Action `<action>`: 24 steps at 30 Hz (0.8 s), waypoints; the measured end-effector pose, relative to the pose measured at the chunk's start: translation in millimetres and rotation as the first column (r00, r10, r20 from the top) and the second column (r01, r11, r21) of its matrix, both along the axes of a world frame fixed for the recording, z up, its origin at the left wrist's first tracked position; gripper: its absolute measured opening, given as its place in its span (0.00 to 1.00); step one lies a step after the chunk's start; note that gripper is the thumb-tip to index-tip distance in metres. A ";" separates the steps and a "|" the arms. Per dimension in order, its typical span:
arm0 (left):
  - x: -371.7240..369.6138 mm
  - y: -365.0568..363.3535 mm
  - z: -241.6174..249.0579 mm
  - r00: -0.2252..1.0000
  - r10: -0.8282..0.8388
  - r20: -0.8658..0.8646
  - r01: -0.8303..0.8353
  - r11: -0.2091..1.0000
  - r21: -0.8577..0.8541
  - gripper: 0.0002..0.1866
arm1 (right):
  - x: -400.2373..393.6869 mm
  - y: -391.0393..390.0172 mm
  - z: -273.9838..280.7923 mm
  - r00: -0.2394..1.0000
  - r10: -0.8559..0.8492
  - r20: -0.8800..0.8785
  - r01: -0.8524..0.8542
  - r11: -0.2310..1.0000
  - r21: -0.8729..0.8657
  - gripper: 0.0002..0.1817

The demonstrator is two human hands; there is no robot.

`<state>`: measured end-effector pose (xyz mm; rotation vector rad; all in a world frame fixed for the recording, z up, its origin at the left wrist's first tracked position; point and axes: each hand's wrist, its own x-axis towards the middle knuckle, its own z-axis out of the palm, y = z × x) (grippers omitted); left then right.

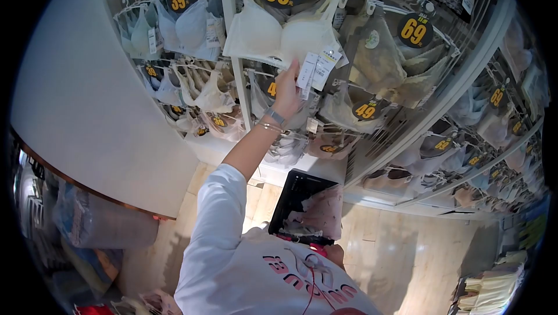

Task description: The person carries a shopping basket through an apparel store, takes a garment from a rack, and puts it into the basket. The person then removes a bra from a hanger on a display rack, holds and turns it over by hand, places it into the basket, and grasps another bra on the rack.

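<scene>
My left hand (287, 89) reaches up to a white bra (256, 30) hanging on the rack. Its fingers are closed at the bra's lower edge, beside the paper price tags (318, 71); the exact grip is partly hidden. Low in front of my body, my right hand (334, 254) is partly covered by my shirt and closed around the red handle (317, 249) of a black shopping basket (289, 199). Inside the basket lies pale pink fabric (319, 213) with other items.
Bras hang in rows on wall racks, with round black price signs (366, 109) among them. A white panel (75, 71) stands at the left, above wrapped packages (104, 216). Folded clothes (488, 286) sit at the lower right. The floor (389, 251) is light wood.
</scene>
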<state>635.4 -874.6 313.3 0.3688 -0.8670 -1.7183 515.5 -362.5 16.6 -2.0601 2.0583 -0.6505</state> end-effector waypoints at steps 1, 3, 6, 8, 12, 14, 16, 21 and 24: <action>4.5 11.5 3.7 0.990 0.047 0.133 -0.043 0.998 -0.037 0.13 | 0.2 0.6 -0.9 1.000 -0.008 -0.010 0.009 1.000 0.004 0.16; 16.9 40.2 16.0 0.910 0.052 0.412 -0.014 0.995 -0.095 0.13 | -0.7 2.3 -3.5 1.000 -0.002 -0.011 0.002 1.000 0.022 0.16; 38.3 58.2 36.6 0.615 -0.028 0.788 0.212 0.969 -0.131 0.12 | -4.3 2.1 -6.3 1.000 0.009 -0.015 -0.009 0.999 0.036 0.16; 57.4 44.7 56.1 0.601 0.235 0.764 0.209 0.876 -0.434 0.11 | -4.1 3.0 -7.0 1.000 0.008 -0.004 -0.008 1.000 0.016 0.16; 95.7 25.1 159.1 0.236 0.919 0.314 -0.006 0.325 -0.946 0.10 | -1.8 0.9 -3.2 0.999 -0.004 -0.040 0.003 1.000 -0.005 0.14; 111.1 -2.7 204.6 -0.060 0.996 -0.073 0.034 -0.071 -0.997 0.10 | -2.8 2.6 -7.6 0.998 -0.014 -0.067 0.015 1.000 0.010 0.14; 123.5 -36.4 228.9 -0.176 0.946 -0.271 0.151 -0.246 -0.957 0.12 | 0.1 4.9 -9.6 0.997 -0.034 -0.067 0.035 0.999 0.017 0.15; 129.7 -84.0 234.7 -0.122 0.918 -0.378 0.299 -0.329 -0.896 0.12 | 6.4 1.5 -0.3 0.995 -0.077 -0.059 0.071 0.992 -0.105 0.13; 129.1 -92.6 237.2 -0.179 0.930 -0.321 0.376 -0.237 -0.896 0.11 | 12.9 5.2 9.7 0.994 -0.099 -0.052 0.095 0.993 -0.073 0.13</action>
